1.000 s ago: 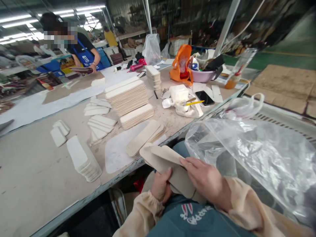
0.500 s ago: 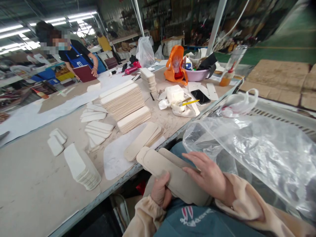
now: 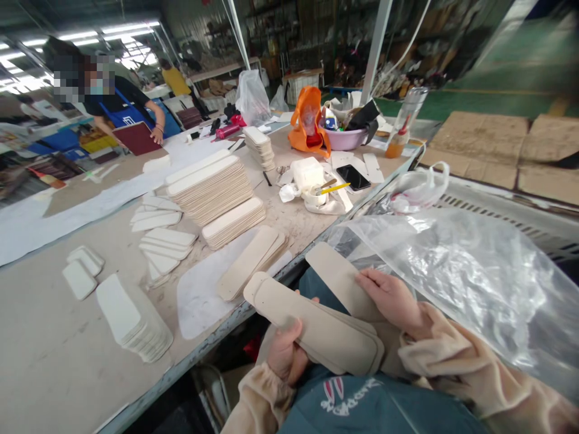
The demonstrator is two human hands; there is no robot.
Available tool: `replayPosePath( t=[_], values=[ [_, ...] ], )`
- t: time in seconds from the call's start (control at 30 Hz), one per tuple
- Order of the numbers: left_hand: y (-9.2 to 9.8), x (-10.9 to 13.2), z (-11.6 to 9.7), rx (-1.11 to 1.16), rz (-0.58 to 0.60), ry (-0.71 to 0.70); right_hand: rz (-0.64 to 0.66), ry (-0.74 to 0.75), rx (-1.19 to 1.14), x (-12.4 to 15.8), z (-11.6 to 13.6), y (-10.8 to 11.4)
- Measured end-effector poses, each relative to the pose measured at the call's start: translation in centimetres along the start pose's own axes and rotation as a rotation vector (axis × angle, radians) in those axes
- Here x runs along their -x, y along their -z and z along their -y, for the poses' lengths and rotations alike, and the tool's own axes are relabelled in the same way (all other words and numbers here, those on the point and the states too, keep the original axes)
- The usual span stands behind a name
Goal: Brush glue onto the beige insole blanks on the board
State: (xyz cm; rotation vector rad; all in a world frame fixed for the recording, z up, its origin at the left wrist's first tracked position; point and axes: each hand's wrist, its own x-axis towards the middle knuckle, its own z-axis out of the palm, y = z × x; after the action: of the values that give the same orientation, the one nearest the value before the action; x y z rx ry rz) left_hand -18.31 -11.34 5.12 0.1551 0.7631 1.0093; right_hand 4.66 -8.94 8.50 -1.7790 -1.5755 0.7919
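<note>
Gripping the pad stack point(image 3: 316, 328) from beneath, the left hand point(image 3: 284, 357) stays low; the right hand point(image 3: 392, 296) clamps one pad point(image 3: 335, 274), now pulled apart from the stack.

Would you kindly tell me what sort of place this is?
Probably a factory workshop: stacks of beige cut pieces on a long worktable, the left hand and right hand holding similar pads, and a blue-aproned person nearby.

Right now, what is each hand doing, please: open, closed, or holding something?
Left hand: closed on the stack of beige pieces.
Right hand: holding one separate beige piece.
</note>
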Motion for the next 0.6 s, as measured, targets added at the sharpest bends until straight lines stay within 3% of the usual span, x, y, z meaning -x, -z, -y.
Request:
replayPosePath(
  t=[0.2,0.3,0.43,0.6],
  values=[
    [0.7,0.0,-0.3,0.031,0.077,0.029,-0.190,0.055,-0.051,-0.8,0.0,2.9],
    [0.7,0.2,-0.6,0.051,0.193,0.066,-0.163,0.118,0.003,-0.7,0.0,3.3],
    [0.7,0.4,-0.9,0.080,0.303,0.081,0.244,0.215,0.002,0.1,-0.2,2.8],
    [0.8,0.5,-1.0,0.065,0.299,0.082,0.739,0.223,-0.063,1.6,-0.6,2.8]
  ],
)
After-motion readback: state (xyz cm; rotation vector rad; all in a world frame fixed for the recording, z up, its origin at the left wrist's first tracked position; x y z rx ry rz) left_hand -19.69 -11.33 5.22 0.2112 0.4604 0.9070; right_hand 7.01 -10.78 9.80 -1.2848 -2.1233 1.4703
